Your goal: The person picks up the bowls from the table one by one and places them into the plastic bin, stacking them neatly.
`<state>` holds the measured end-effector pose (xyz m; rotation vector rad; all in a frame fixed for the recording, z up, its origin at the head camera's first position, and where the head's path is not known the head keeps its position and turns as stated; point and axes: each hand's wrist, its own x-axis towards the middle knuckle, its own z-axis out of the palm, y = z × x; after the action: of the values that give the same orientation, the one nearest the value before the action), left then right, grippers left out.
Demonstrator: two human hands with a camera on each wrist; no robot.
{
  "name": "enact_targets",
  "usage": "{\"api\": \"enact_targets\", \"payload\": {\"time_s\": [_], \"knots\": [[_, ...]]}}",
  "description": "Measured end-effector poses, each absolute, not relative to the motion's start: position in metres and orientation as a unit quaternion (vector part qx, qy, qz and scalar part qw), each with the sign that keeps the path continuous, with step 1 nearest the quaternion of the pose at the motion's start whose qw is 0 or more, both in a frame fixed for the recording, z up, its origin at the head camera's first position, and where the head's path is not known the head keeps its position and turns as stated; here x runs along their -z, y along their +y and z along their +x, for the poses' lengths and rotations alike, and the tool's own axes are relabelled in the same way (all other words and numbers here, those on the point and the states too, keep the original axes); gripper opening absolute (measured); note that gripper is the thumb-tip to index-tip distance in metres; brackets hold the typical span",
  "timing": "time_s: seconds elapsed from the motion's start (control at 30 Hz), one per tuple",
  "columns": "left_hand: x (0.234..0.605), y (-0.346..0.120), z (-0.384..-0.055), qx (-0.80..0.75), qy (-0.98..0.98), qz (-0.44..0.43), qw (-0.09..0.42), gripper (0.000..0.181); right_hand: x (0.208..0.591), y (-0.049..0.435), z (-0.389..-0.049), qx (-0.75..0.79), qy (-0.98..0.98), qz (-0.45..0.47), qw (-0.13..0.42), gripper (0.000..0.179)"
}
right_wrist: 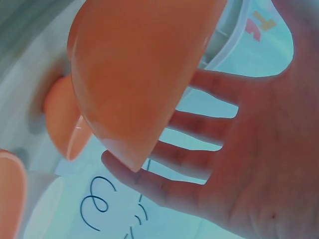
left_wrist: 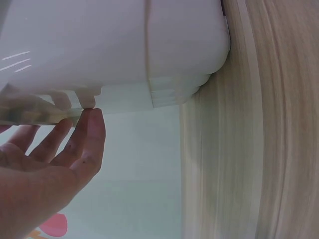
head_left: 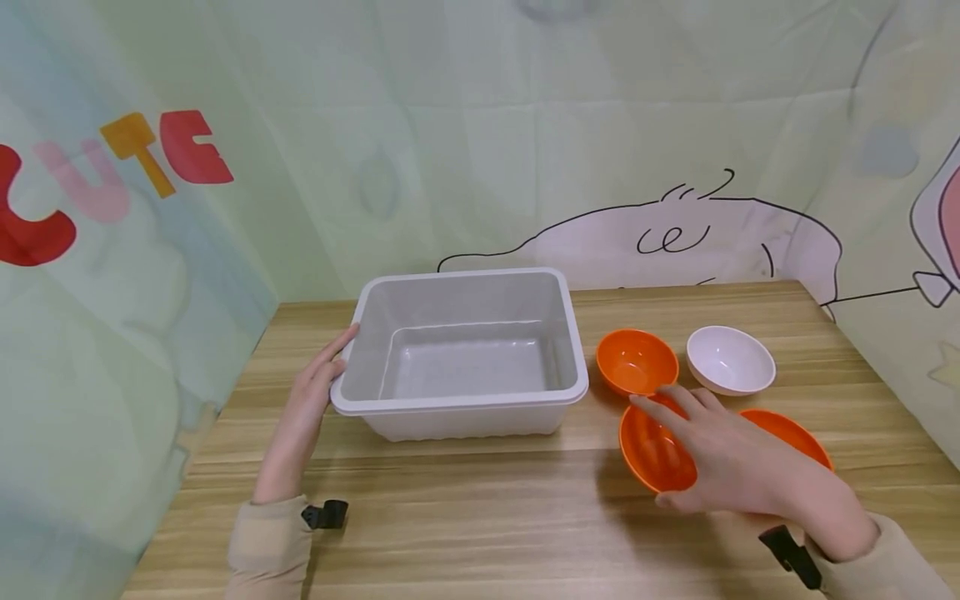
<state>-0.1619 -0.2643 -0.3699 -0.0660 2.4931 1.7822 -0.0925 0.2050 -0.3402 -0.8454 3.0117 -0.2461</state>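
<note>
A pale grey plastic basin (head_left: 461, 404) stands on the wooden table, its inside bare. My left hand (head_left: 318, 379) is at its left side, fingertips touching the rim. In the left wrist view the fingers (left_wrist: 92, 137) are nearly straight against the rim's edge. My right hand (head_left: 723, 450) holds an orange bowl (head_left: 651, 450) by its rim, fingers on the far side and thumb on the near side. This bowl (right_wrist: 134, 74) is tilted, with a shadow on the table beside it.
Behind the held bowl sits another orange bowl (head_left: 637, 360), with a white bowl (head_left: 729, 360) to its right. A further orange dish (head_left: 791, 435) is partly hidden by my right hand. A printed cloth backdrop (head_left: 480, 150) hangs behind the table (head_left: 450, 508).
</note>
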Motion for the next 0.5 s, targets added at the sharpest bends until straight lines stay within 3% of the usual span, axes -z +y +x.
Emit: {"api": "enact_targets", "payload": {"time_s": [0.5], "knots": [[0.370,-0.264,-0.163,-0.583,0.811,-0.025,0.037,0.045,0.322,0.201,-0.084,0.068,0.956,-0.284,-0.028,0.099]]}}
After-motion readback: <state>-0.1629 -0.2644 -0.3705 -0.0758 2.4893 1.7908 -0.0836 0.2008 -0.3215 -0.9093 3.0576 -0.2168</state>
